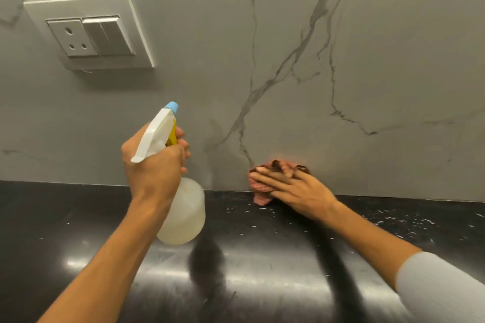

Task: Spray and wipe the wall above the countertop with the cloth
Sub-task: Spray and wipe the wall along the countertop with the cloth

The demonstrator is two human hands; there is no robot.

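A translucent white spray bottle (183, 215) with a white head, yellow trigger and blue nozzle is held in the air by my left hand (152, 165), fingers around the trigger, nozzle aimed at the grey veined wall (288, 34). My right hand (291, 191) lies flat, fingers spread, pressing a crumpled pink-brown cloth (262, 195) against the bottom of the wall where it meets the black countertop (262, 270). The cloth is partly hidden under my fingers.
A white socket and switch plate (89, 31) is mounted on the wall at the upper left. The glossy countertop carries scattered white specks near the wall on the right (393, 223).
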